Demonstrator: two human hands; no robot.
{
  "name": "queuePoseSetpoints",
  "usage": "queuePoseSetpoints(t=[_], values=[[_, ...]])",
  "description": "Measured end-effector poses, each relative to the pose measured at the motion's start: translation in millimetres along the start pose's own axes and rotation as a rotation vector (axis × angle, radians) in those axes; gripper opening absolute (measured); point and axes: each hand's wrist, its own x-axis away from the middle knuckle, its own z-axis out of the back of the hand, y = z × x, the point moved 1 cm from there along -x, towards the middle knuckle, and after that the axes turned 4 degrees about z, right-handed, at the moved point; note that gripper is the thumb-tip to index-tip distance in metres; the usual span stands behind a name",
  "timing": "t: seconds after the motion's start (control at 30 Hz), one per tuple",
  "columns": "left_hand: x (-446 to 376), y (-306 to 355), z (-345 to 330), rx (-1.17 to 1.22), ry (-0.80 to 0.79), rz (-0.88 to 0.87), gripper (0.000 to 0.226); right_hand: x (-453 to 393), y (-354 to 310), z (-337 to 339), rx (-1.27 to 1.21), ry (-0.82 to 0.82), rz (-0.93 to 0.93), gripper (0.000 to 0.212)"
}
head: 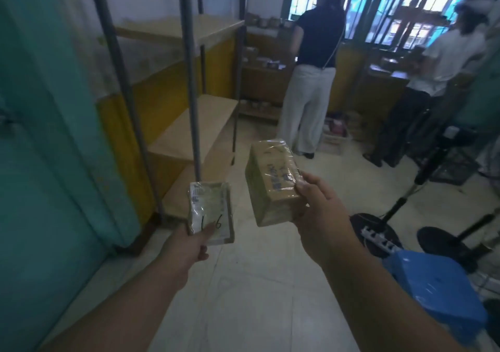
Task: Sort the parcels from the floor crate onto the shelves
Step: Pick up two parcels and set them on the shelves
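Observation:
My left hand [189, 246] grips a small flat parcel [209, 211] by its near end, thumb across a white label with handwritten marks. My right hand [322, 216] holds a thicker brown cardboard parcel [273, 181] wrapped in clear tape, thumb on its printed top face. Both parcels are held up over the tiled floor, side by side and apart. A metal-framed shelf rack [192, 129] with bare wooden boards stands ahead on the left. The floor crate is out of view.
A green panel [48, 135] fills the left edge. Two people stand at far shelves by the window: one in a dark top [316, 62], one in white [443, 62]. A blue stool [438, 289], fan bases [449, 240] and a power strip [378, 239] lie to the right.

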Motion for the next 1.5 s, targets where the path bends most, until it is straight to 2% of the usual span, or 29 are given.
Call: queuePoseSetpoints(t=[0.1,0.23,0.33,0.57,0.7,0.77,0.87,0.93,1.0,1.07,1.17,1.27,1.4,1.5], values=[[-60.6,35.4,-62.2,0.005,-0.065,-0.006,0.059,-61.8,-14.5,34.7,-0.006,0.058,0.033,0.030],[-135.2,84.4,-143.0,0.027,-0.040,-0.029,0.040,-157.1,-44.1,77.7,0.034,0.052,0.071,0.029],[-183.9,123.7,-185.7,0.070,-0.020,-0.044,0.036,-234.1,-69.2,94.7,0.030,0.024,0.068,0.028],[-300.0,231.8,-230.6,0.076,0.059,-0.170,0.037,-418.0,-87.8,82.7,-0.120,-0.061,0.065,0.026],[-367.1,300.7,-246.6,0.041,0.083,-0.280,0.030,-521.8,-93.3,66.6,-0.179,-0.098,0.063,0.034],[-393.0,332.9,-252.3,0.004,0.113,-0.285,0.037,-563.7,-101.7,61.1,-0.172,-0.132,0.083,0.043],[-426.0,374.8,-263.8,0.029,0.119,-0.293,0.059,-621.6,-119.1,58.6,-0.197,-0.213,0.109,0.052],[-441.9,400.0,-275.4,0.045,0.128,-0.323,0.050,-655.9,-130.7,55.2,-0.226,-0.272,0.144,0.058],[-459.3,423.9,-285.4,0.108,0.162,-0.357,0.029,-691.6,-141.6,48.8,-0.288,-0.326,0.175,0.062],[-474.7,449.2,-293.4,0.188,0.229,-0.381,0.023,-729.6,-151.1,39.8,-0.342,-0.365,0.160,0.058],[-497.3,486.8,-296.9,0.249,0.387,-0.402,0.031,-787.0,-161.2,26.0,-0.324,-0.553,0.128,0.045],[-497.9,518.6,-299.5,0.265,0.598,-0.469,0.024,-833.5,-174.0,8.4,-0.336,-0.728,0.103,0.047],[-469.4,549.0,-290.8,0.191,0.823,-0.525,0.020,-856.4,-184.0,-34.4,-0.432,-0.873,0.018,0.046],[-434.6,561.6,-269.5,0.130,1.030,-0.551,0.032,-854.5,-183.9,-73.1,-0.497,-1.008,-0.070,0.038]])
